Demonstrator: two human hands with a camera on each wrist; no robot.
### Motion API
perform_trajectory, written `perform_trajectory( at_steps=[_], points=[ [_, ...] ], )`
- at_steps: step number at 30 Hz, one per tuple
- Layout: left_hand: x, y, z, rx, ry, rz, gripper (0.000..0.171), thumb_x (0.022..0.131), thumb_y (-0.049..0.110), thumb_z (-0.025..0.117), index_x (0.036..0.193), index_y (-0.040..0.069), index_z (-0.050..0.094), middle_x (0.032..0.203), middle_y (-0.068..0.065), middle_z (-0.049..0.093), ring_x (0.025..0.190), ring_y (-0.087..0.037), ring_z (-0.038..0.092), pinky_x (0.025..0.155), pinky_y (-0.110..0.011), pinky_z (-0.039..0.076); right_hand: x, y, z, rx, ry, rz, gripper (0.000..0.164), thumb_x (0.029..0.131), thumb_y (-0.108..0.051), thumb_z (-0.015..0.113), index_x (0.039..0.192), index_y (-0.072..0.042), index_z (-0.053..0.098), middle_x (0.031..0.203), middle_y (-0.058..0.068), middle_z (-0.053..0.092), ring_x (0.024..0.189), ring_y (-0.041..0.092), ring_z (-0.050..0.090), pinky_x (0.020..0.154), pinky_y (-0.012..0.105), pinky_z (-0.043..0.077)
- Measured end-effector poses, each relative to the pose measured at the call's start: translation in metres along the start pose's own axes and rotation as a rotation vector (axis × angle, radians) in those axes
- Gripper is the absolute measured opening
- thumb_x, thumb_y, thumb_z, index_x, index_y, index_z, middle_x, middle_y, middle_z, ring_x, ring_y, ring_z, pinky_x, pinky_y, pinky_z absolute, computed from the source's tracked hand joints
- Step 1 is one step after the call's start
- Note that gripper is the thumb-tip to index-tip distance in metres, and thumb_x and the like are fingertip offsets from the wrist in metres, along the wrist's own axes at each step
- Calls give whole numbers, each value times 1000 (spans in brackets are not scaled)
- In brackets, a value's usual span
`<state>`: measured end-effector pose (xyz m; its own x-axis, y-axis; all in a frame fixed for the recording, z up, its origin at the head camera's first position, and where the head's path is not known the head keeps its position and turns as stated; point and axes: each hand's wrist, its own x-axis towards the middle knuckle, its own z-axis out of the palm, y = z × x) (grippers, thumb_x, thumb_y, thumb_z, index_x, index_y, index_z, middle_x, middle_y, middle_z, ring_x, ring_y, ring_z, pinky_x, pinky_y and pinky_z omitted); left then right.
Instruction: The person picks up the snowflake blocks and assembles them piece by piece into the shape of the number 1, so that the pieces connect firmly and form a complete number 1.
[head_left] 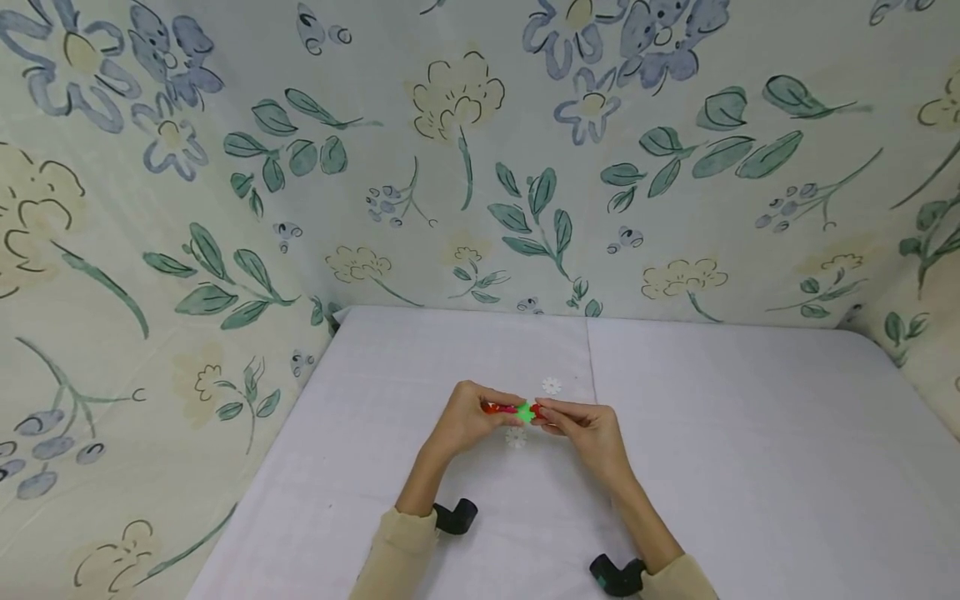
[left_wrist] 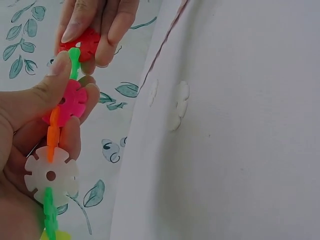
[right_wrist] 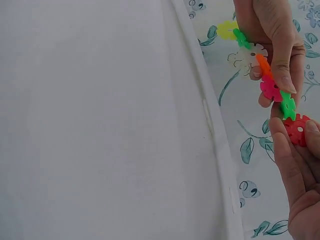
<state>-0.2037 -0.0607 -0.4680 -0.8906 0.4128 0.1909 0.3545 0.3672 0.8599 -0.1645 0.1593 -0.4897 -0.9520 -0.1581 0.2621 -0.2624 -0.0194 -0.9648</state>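
Observation:
Notched plastic snowflake discs, slotted edge to edge, form a chain between the two hands. My left hand grips the chain near its pink disc, thumb by the green disc. At the chain's end, my right hand pinches a red disc that meets the green one. Whether red and green are fully slotted, I cannot tell. Behind the pink come an orange disc, a white disc, another green disc and a yellow disc.
Two loose white discs lie on the white-covered table, one just beyond the hands and another below them. A seam runs down the cloth. Black wrist devices sit at both sleeves. Floral fabric surrounds the table.

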Motion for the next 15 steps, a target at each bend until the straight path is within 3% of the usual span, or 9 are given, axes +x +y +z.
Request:
perform_trajectory(
  at_steps=[6, 15],
  points=[
    [-1, 3, -3, -6, -18, -13, 27, 80, 12, 89, 105, 5, 83, 108, -9, 80, 106, -22, 75, 81, -22, 58, 0, 1, -3, 1, -13, 48, 27, 97, 0, 67, 121, 13, 70, 116, 30, 73, 91, 14, 79, 81, 32, 62],
    [-1, 5, -4, -45, -30, -28, 30, 80, 15, 89, 108, 10, 83, 111, -11, 80, 104, -24, 73, 70, -17, 53, 1, -7, -9, -58, -75, 102, 29, 99, -4, 66, 125, 8, 71, 116, 29, 73, 95, 15, 79, 83, 34, 62]
  ],
)
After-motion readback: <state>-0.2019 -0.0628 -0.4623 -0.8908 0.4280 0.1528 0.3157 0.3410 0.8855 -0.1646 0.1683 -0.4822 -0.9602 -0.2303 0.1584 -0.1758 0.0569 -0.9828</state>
